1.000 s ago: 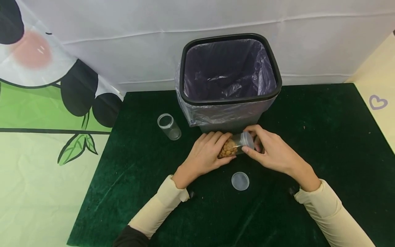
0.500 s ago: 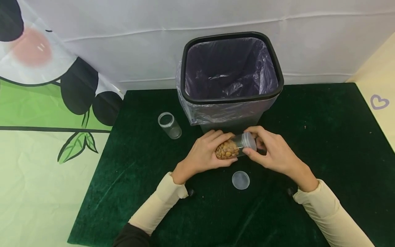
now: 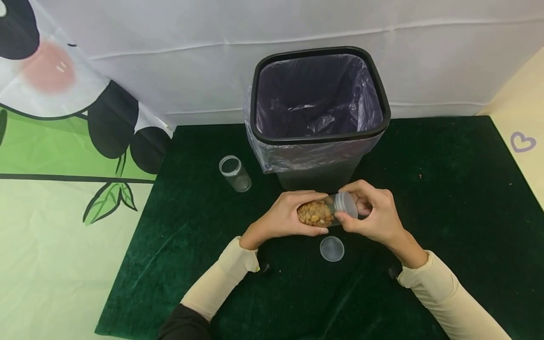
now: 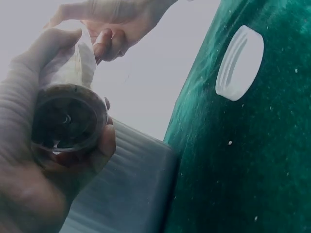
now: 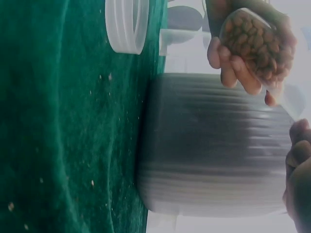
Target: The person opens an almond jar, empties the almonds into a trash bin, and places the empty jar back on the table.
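Observation:
A clear plastic jar [image 3: 315, 212] of small brown nuts or beans lies tilted on its side in my left hand [image 3: 282, 217], whose fingers and thumb wrap round its body. My right hand [image 3: 374, 212] pinches the jar's translucent lid [image 3: 346, 204] between thumb and fingers. In the left wrist view the jar's round base [image 4: 65, 119] faces the camera, while the brown pieces [image 5: 257, 46] show through its wall in the right wrist view. Below the hands, a loose translucent lid [image 3: 332, 249] lies on the green cloth [image 3: 170, 283].
Behind the hands stands a bin [image 3: 318, 177] with a black rim and a purplish bag liner. An uncapped clear jar [image 3: 236, 174] stands to its left. Tiny crumbs [image 3: 420, 176] dot the cloth. A white sheet [image 3: 191, 71] hangs at the back.
Both hands have brought the jar slightly toward me and away from the bin's base. More of its brown contents shows between the left fingers and thumb.

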Demonstrator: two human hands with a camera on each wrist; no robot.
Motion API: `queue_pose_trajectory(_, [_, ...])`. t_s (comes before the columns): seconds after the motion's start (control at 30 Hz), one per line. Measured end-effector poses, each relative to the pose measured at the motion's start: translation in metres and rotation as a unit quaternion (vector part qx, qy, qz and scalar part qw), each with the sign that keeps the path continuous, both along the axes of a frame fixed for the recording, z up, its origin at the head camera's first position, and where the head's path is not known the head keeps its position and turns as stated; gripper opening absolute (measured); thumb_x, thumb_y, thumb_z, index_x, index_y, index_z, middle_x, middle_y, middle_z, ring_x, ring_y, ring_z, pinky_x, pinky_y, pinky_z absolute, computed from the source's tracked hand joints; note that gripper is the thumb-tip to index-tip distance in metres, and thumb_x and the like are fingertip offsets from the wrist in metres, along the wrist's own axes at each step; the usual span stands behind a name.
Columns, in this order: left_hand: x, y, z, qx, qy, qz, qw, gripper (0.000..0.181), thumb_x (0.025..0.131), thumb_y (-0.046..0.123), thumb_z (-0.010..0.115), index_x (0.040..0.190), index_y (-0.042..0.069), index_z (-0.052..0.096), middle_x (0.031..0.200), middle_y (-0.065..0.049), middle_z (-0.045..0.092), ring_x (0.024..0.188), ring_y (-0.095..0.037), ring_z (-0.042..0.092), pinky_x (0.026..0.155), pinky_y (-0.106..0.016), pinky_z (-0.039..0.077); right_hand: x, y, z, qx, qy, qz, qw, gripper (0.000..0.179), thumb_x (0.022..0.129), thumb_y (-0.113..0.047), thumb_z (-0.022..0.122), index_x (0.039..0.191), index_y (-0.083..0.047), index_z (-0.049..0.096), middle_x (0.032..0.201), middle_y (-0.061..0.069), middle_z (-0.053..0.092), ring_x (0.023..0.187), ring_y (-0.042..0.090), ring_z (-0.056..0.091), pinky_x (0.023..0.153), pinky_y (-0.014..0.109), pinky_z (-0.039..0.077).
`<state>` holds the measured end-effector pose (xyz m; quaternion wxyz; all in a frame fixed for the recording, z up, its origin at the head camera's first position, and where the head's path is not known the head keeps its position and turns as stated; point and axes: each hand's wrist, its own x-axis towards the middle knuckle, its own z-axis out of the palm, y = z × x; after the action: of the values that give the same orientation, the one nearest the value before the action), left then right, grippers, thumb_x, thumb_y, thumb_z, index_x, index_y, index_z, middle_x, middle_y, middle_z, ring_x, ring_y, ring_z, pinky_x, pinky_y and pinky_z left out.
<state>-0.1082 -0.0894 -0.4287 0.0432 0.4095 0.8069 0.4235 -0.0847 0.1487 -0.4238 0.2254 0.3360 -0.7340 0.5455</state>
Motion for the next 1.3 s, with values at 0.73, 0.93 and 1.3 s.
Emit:
queue_pose_trajectory(0.73, [0.0, 0.001, -0.005, 0.06, -0.197, -0.135, 0.9693, 0.059, 0.078, 0.013, 0.083, 0.132, 0.012, 0.059, 0.119, -0.005, 0.067, 0.098, -0.009, 0.062, 0.089, -0.028, 0.054, 0.007, 0.003, 0.026, 0.116, 0.103, 0.046, 0.9869, 0.044, 0.087, -0.045, 0.066, 0.105, -0.005, 0.067, 0.08, -0.005, 0.063, 0.056, -0.004, 0.042, 0.049, 0.008, 0.037])
queue_pose_trajectory(0.93, [-0.004, -0.006, 0.003, -0.014, -0.118, -0.048, 0.9917, 0.063, 0.077, 0.036, 0.084, 0.134, 0.025, 0.059, 0.123, 0.009, 0.067, 0.104, -0.006, 0.063, 0.093, -0.026, 0.052, 0.006, 0.019, 0.031, 0.216, 0.003, 0.063, 0.9743, 0.047, 0.082, -0.032, 0.078, 0.123, -0.018, 0.061, 0.09, -0.014, 0.05, 0.065, -0.002, 0.042, 0.055, 0.011, 0.038])
queue_pose_trajectory(1.3, [-0.008, -0.012, 0.008, -0.063, -0.072, -0.017, 0.9953, 0.07, 0.077, 0.048, 0.081, 0.139, 0.031, 0.054, 0.131, 0.014, 0.062, 0.11, 0.001, 0.059, 0.094, -0.024, 0.051, 0.007, 0.023, 0.039, 0.278, -0.005, 0.073, 0.9579, 0.054, 0.078, -0.021, 0.079, 0.128, -0.019, 0.061, 0.118, -0.011, 0.055, 0.08, -0.001, 0.052, 0.065, 0.011, 0.046])
